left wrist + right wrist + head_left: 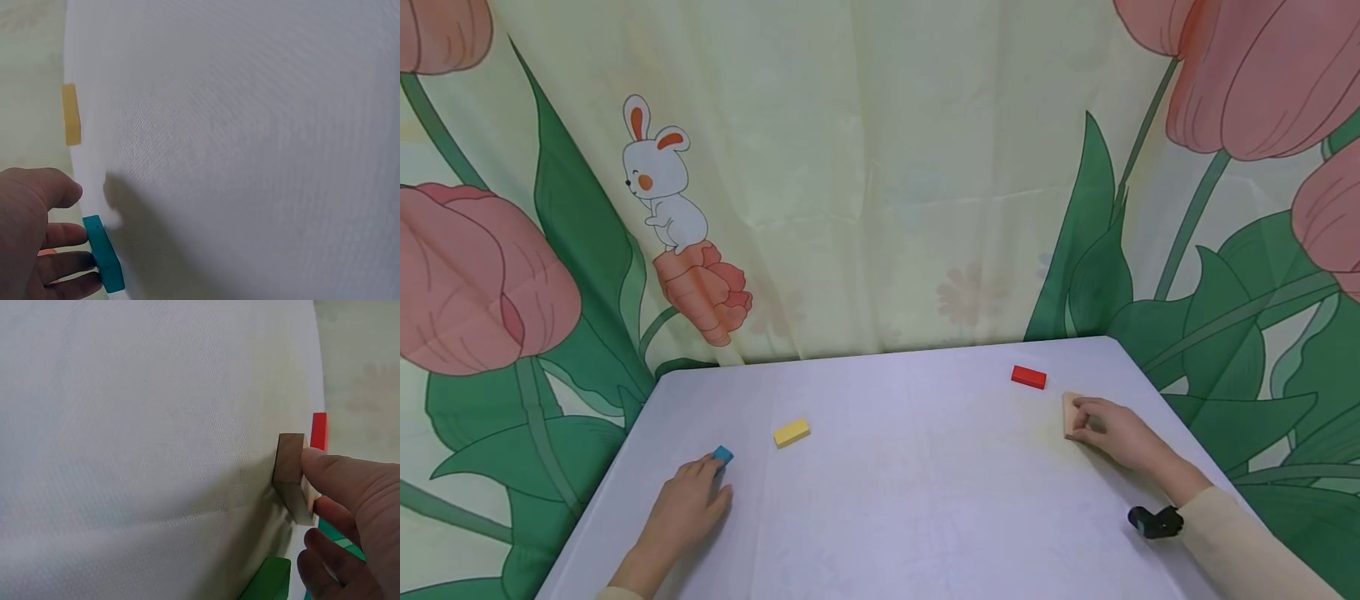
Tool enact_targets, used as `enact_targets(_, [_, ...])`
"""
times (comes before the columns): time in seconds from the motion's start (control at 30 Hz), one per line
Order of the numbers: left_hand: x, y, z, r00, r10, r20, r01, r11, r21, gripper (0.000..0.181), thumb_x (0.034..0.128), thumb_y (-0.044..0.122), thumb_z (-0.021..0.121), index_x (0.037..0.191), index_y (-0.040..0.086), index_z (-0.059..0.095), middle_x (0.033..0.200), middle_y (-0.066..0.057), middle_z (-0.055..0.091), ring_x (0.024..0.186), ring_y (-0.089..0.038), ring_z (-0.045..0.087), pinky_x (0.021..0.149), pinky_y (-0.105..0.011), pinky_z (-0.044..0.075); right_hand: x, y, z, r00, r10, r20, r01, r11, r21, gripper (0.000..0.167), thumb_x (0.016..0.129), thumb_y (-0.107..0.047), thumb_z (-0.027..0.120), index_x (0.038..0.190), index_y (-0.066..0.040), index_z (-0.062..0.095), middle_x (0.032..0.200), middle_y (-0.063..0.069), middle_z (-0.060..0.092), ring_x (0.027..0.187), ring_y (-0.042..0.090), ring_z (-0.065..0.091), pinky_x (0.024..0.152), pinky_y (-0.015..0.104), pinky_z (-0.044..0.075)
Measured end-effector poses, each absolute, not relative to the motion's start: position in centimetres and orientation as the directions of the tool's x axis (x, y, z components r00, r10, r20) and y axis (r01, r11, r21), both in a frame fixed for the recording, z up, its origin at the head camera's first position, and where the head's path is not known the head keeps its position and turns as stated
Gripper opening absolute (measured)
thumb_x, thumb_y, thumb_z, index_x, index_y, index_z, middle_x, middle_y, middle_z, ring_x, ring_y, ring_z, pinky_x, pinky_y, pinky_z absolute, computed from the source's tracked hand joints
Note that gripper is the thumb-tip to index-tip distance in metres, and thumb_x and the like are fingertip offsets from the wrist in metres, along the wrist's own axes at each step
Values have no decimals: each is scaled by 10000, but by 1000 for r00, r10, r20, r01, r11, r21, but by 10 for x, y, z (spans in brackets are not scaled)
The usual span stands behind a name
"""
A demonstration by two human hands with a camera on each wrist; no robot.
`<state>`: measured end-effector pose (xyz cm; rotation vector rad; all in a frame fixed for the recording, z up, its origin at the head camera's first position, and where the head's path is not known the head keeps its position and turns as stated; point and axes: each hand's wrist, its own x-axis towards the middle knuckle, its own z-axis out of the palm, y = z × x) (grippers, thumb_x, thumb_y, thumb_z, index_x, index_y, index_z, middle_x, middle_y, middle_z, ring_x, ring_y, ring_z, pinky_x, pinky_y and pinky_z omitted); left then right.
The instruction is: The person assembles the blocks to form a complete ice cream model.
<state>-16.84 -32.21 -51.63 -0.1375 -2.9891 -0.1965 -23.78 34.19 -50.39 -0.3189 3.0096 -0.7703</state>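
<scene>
Blue block (pixel 723 456) lies on the left part of the white-covered table (pixel 910 483), against the fingertips of your left hand (pixel 681 510). Your left wrist view shows those fingers reaching out to one long side of it, while the thumb stands well apart from them and clear of the block, so nothing is clamped there. Yellow block (pixel 792 433) lies near it, to the right and a little farther from you.

Over on the right part of the table, your right hand (pixel 1120 437) has its thumb and forefinger at the wooden block (pixel 1067 419). Those two tips are apart from each other; you cannot tell from these views whether they pinch the wood or only touch it. Red block (pixel 1028 377) lies just beyond, to the left. Part of a green block (pixel 269 581) shows beneath your hand in the right wrist view. Behind the table hangs a curtain (pixel 865 167) printed with tulips and a rabbit.
</scene>
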Motion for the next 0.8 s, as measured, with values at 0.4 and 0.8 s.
enact_targets(0.4, [-170, -315, -515, -992, 70, 103, 83, 988, 129, 526, 952, 263, 682, 1339, -81, 585, 1411, -311, 568, 1311, -523, 512, 1003, -684, 472, -234, 342, -504, -982, -184, -41, -147, 881, -450, 761, 955, -328, 726, 1519, 79, 415, 1548, 371, 357, 1407, 599, 335, 1060, 751, 378])
enact_targets(0.8, [-170, -306, -516, -990, 84, 110, 100, 984, 148, 470, 952, 253, 689, 1327, -23, 623, 1431, -282, 574, 1300, -514, 522, 991, -679, 484, -232, 330, -504, -978, -202, -55, -154, 872, -465, 742, 882, -428, 793, 1430, 16, 562, 1518, 302, 460, 1399, 554, 390, 1065, 733, 397])
